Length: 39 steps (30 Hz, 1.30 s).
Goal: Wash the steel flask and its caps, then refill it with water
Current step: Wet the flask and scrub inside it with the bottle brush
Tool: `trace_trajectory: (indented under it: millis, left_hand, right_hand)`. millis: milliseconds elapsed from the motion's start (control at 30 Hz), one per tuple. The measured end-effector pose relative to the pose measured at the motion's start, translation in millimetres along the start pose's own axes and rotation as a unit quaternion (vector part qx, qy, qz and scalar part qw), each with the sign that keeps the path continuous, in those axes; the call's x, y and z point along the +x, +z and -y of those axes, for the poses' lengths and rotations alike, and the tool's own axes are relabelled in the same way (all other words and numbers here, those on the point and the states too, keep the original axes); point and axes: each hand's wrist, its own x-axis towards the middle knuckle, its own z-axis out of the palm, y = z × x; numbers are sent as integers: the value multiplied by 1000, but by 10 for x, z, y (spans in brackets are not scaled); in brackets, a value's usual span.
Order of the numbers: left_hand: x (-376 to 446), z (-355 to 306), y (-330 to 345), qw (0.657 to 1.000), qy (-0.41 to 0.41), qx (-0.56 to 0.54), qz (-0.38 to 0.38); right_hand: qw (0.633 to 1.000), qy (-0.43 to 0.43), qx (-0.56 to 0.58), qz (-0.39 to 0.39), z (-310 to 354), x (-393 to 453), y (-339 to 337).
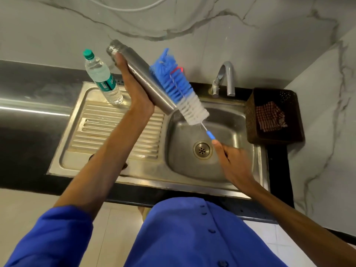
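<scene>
Steel flask (pixel 143 74), a brushed-metal cylinder, is held tilted above the sink, base up and far-left, mouth end down-right over the basin edge. Left hand (pixel 134 87) wraps it from below, fingers curled round the body w/ tips near the base. Bottle brush (pixel 178 85) lies along the flask's right side, bristles touching the metal: blue bristles on the upper part, white on the lower, on a twisted wire stem w/ a blue plastic handle. Right hand (pixel 231 162) grips that handle, fingers closed round it, over the basin near the drain (pixel 202 149).

Sink (pixel 119 170) is stainless steel, w/ a ribbed drainboard on the left and a rounded basin on the right. Clear plastic water bottle (pixel 102 78), green cap, stands upright at the drainboard's far edge, just left of the flask. Curved chrome tap (pixel 227 78) at far right. Dark perforated basket (pixel 292 105) on the bench at the right holds a checked cloth (pixel 269 116). Wall is grey-veined marble.
</scene>
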Motion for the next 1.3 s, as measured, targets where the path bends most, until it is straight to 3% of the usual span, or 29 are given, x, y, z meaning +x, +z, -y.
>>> trace_trajectory:
  millis: [67, 133, 233, 400, 533, 700, 900, 1100, 1300]
  left_hand:
    - [-131, 212, -25, 996, -22, 38, 73]
    - [-332, 411, -90, 990, -67, 73, 99]
    - [-444, 541, -303, 987, -98, 114, 51]
    - [-202, 453, -631, 983, -131, 128, -10]
    - [-71, 373, -714, 981, -152, 121, 3]
    - [23, 419, -817, 983, -94, 156, -23]
    - [40, 471, -936, 987, -93, 128, -25]
    - [48, 502, -1060, 986, -95, 120, -67]
    - [30, 545, -894, 988, -77, 119, -64]
  right_hand:
    - [1000, 14, 7, -18, 106, 186, 25]
    - [999, 18, -41, -25, 163, 444, -57]
    - [977, 0, -210, -18, 180, 844, -427]
    - [903, -56, -420, -66, 497, 1513, -980]
    - [864, -85, -492, -70, 854, 1958, -1082]
    - [794, -127, -594, -20, 1187, 2398, -868]
    - [738, -179, -651, 18, 1356, 2785, -559]
    - [734, -146, -663, 7, 1481, 2883, -751]
    - [812, -98, -575, -26, 1241, 2877, -1282]
